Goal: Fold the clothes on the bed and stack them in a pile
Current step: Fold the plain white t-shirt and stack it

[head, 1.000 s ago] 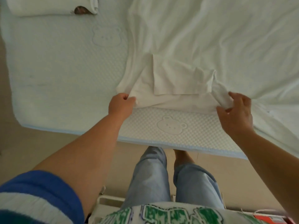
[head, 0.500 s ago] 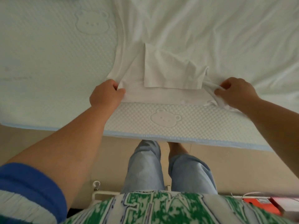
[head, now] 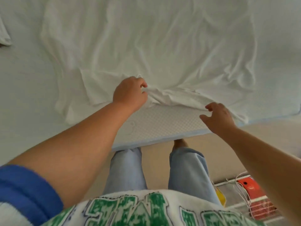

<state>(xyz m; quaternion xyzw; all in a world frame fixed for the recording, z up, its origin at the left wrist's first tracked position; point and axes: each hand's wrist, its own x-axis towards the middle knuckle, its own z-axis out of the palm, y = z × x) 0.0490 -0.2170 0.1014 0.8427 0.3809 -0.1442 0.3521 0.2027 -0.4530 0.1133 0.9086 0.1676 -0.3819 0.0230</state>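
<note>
Bed w/ pale quilted, dimpled mattress cover and light-blue edge trim (head: pixel 156 128) fills the upper two-thirds of the head view; an embossed outline is faintly visible on the cover near the front edge, shape unclear. Large white wrinkled cotton garment (head: pixel 146 51) lies spread across the bed, creased throughout, its near hem bunched close to the front edge of the mattress; exact garment type cannot be told. Person stands at the bedside: light-blue denim trousers (head: pixel 128 170) and a white top w/ green block lettering and a blue sleeve cuff (head: pixel 130 207) occupy the lower part of the view, w/ beige floor (head: pixel 156 162) between the legs. Left hand (head: pixel 129 93) sits on the hem at centre, fingers curled and clamped on a gathered fold of the white fabric. Right hand (head: pixel 218 117) is at the hem further right, well apart from the left; forefinger and thumb are parted w/ the fabric edge at the fingertips, remaining fingers loosely bent; whether it truly pinches the cloth cannot be told. Lower right on the floor: white wire rack (head: pixel 241 207) holding a red box (head: pixel 247 187) w/ thin white cables. Upper left edge: corner of another white fabric item (head: pixel 4 35), only partly in view.
</note>
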